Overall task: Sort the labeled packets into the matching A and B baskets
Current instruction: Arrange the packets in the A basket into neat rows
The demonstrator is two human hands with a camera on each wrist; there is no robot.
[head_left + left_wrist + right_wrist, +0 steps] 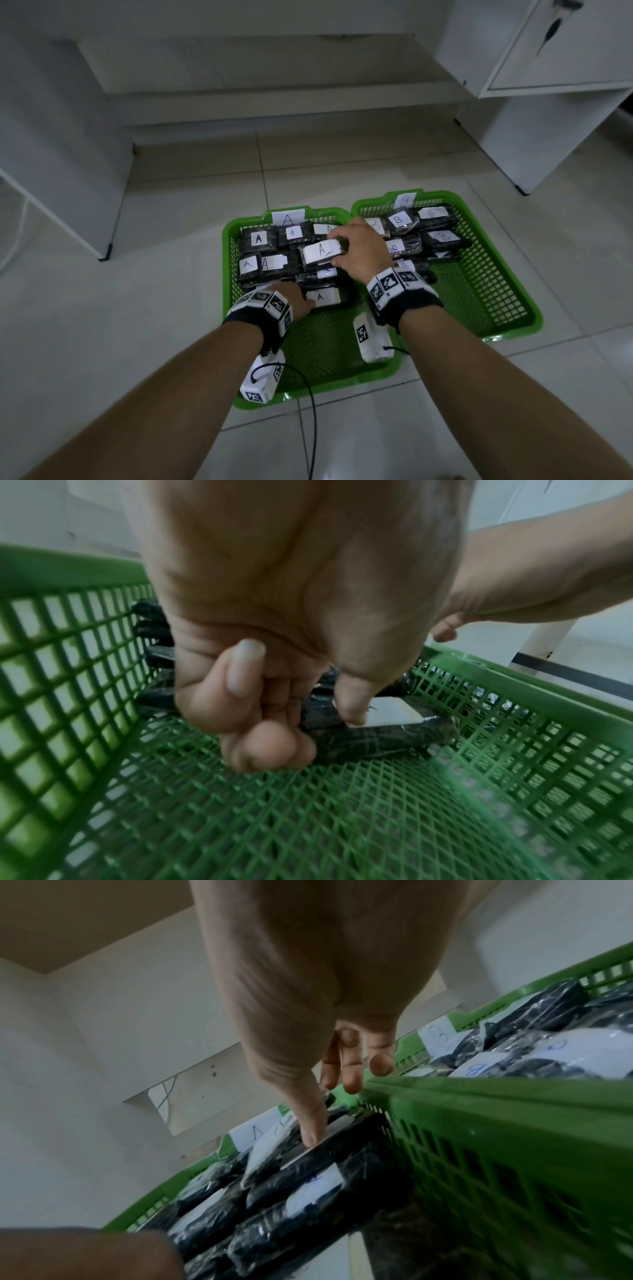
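Observation:
Two green mesh baskets stand side by side on the tiled floor. Basket A (226, 260) on the left holds several dark packets with A labels. Basket B (479, 294) on the right holds several B packets. My right hand (337, 249) grips an A packet (318, 251) over the pile in basket A, thumb on its near edge, fingers over its far edge. In the right wrist view, my right hand (330, 1112) has its thumb on that packet (346, 1139). My left hand (308, 303) pinches another A packet (322, 296) at the pile's front. Its thumb presses the packet's white label (387, 712).
A white cabinet (548, 102) stands at the back right and white furniture (51, 171) at the left. A low step (239, 102) runs behind the baskets. A black cable (313, 428) hangs from my left wrist camera. The near halves of both baskets show bare mesh.

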